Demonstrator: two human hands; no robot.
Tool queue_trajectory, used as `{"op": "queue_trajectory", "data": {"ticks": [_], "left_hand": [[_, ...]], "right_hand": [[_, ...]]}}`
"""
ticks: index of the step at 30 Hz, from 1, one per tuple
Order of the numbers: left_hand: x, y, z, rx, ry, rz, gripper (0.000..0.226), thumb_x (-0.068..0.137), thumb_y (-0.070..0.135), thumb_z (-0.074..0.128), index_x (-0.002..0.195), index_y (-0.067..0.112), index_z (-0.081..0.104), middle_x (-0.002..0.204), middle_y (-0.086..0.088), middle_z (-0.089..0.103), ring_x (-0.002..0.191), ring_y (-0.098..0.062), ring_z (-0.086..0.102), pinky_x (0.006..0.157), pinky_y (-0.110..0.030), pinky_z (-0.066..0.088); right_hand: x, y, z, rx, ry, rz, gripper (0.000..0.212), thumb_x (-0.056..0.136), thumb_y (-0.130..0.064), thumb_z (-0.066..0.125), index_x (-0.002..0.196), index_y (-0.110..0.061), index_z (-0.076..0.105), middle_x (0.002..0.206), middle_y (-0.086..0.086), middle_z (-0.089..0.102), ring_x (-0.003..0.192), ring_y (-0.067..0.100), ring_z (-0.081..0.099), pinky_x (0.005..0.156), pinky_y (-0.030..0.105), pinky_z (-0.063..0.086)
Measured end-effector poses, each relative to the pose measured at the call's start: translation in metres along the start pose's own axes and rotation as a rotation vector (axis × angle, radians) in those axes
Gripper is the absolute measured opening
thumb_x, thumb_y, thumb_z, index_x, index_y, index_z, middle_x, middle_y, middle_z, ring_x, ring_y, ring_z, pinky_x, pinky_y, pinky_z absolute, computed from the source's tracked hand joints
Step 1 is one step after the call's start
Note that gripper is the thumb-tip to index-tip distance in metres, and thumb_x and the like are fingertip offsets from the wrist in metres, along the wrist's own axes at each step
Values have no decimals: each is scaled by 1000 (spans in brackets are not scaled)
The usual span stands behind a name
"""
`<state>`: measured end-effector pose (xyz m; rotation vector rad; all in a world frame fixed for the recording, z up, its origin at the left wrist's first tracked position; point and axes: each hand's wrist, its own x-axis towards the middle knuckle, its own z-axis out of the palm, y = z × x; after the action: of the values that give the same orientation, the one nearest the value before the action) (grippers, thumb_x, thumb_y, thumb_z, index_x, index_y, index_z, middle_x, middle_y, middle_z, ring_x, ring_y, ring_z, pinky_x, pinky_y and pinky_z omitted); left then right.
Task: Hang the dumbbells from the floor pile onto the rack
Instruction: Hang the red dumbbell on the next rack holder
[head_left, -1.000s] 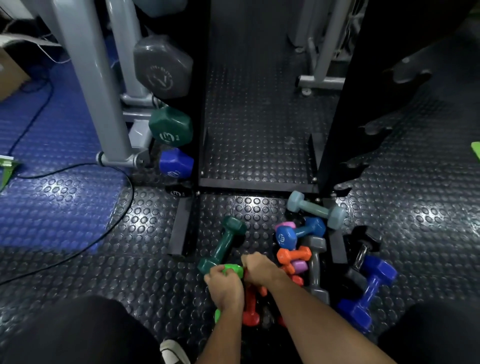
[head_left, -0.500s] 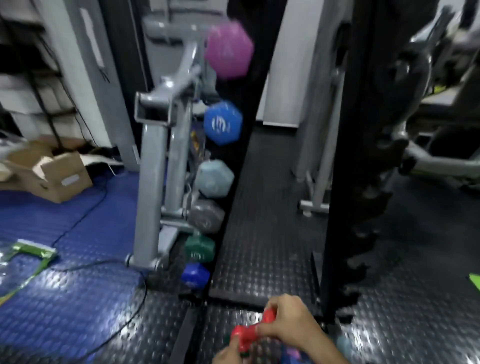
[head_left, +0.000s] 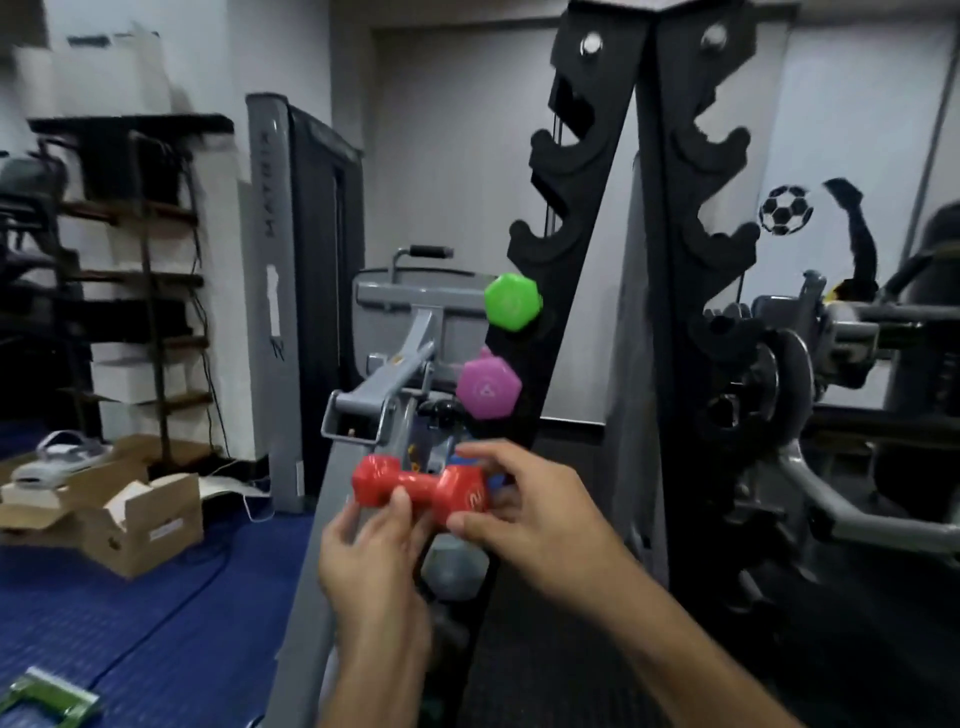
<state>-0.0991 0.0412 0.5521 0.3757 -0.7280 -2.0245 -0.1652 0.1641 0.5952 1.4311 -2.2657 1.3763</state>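
Note:
A red dumbbell (head_left: 415, 488) is held level in front of the black rack (head_left: 576, 218). My left hand (head_left: 374, 561) grips its handle from below and my right hand (head_left: 524, 504) clasps its right head. A green dumbbell (head_left: 511, 301) and a pink dumbbell (head_left: 488, 387) hang on the rack's left upright, just above the red one. A grey dumbbell (head_left: 457, 566) hangs lower, partly behind my hands. The hooks higher up on both uprights are bare. The floor pile is out of view.
A grey exercise machine (head_left: 384, 374) stands just left of the rack. Open cardboard boxes (head_left: 130, 519) sit on the blue mat at left. A tall grey machine column (head_left: 275, 291) stands behind. More gym equipment (head_left: 810, 374) fills the right side.
I have lifted the red dumbbell from the floor pile up to rack height. My view has swung up from the floor to the rack's upper hooks. Both hands now hold the dumbbell.

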Motion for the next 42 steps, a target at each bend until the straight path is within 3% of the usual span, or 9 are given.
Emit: {"op": "queue_trajectory", "data": {"ticks": [9, 11, 15, 18, 22, 27, 31, 39, 42], "left_hand": [[58, 87, 152, -23, -162, 131, 51, 89, -6, 69, 137, 1, 52, 115, -23, 68, 92, -32, 75, 62, -30, 63], [65, 95, 186, 21, -204, 168, 41, 90, -3, 70, 129, 2, 58, 112, -19, 70, 86, -26, 75, 62, -27, 61], [80, 97, 243, 229, -253, 256, 13, 90, 6, 72, 102, 9, 71, 94, -9, 75, 85, -24, 75, 81, -39, 63], [81, 95, 268, 353, -274, 264, 5, 92, 14, 70, 87, 14, 69, 83, -5, 71, 80, -22, 71, 79, -34, 61], [66, 92, 276, 342, -457, 129, 29, 103, 37, 54, 91, 12, 65, 80, -3, 67, 68, -13, 64, 46, -21, 49], [80, 77, 269, 438, -742, 134, 47, 95, 51, 60, 96, 5, 68, 79, -2, 71, 70, -11, 70, 51, -16, 52], [82, 71, 272, 430, -755, 200, 45, 94, 33, 70, 115, -7, 66, 86, -7, 69, 72, -13, 68, 55, -16, 54], [87, 67, 273, 561, -773, 313, 57, 93, 42, 68, 116, -10, 59, 97, -13, 67, 79, -12, 63, 51, -7, 47], [89, 68, 275, 552, -731, 310, 58, 91, 50, 67, 107, -5, 62, 100, -14, 67, 82, -15, 62, 64, -18, 45]], "right_hand": [[106, -80, -70, -351, 444, -319, 59, 72, -44, 90, 122, -18, 71, 109, 0, 65, 97, 11, 63, 89, 24, 56], [126, -85, -87, -370, 537, -306, 61, 70, -46, 91, 119, -15, 73, 107, 0, 67, 93, 8, 62, 84, 9, 48], [156, -86, -108, -313, 695, -225, 54, 67, -49, 92, 102, -13, 71, 94, -2, 70, 83, 11, 66, 77, 24, 56], [169, -87, -117, -247, 773, -164, 48, 72, -45, 90, 95, -17, 60, 84, -7, 63, 77, 10, 63, 68, 17, 47], [182, -90, -131, -242, 766, -100, 31, 79, -34, 87, 87, -18, 62, 73, -14, 58, 67, -1, 56, 57, 6, 43], [187, -73, -142, -230, 681, -99, 9, 84, -8, 78, 86, -17, 77, 80, -4, 74, 76, 8, 71, 76, 25, 61], [180, -66, -157, -186, 610, -121, 10, 83, -5, 79, 89, -12, 82, 82, -3, 78, 78, 8, 74, 79, 27, 62], [161, -25, -156, 11, 703, 133, 44, 93, -16, 72, 136, -11, 64, 122, 3, 72, 111, 14, 68, 103, 30, 53], [164, -25, -153, 191, 596, 122, 42, 98, -14, 67, 139, -11, 62, 105, -11, 71, 95, 1, 66, 97, 29, 55]]}}
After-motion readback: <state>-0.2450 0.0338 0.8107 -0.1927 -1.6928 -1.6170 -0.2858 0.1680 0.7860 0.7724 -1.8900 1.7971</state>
